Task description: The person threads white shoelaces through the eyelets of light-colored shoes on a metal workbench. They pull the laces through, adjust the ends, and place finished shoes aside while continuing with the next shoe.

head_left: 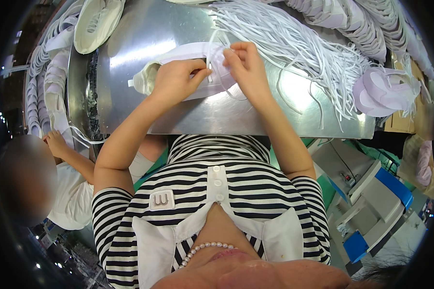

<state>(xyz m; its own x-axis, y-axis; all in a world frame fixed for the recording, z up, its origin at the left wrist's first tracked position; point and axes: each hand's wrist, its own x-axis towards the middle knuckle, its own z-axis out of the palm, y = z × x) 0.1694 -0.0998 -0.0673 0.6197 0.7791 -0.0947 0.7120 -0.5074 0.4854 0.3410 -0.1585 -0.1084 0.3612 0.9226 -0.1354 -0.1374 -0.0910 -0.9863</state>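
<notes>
One crosswise shoe upper (193, 51), opening (146, 78) leftward, lace (209, 59) in left fingers (201, 75), right fingers (233, 59) unclear

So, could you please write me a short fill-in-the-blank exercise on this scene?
Between the bare left hand and bare right hand, the ____ one is nearer the heap of long white laces.
The pale fabric-like shoe upper lies on a shiny grey table made of ____.
The black-and-white knit top is patterned with ____.

Missing words: right; metal; stripes.
</notes>
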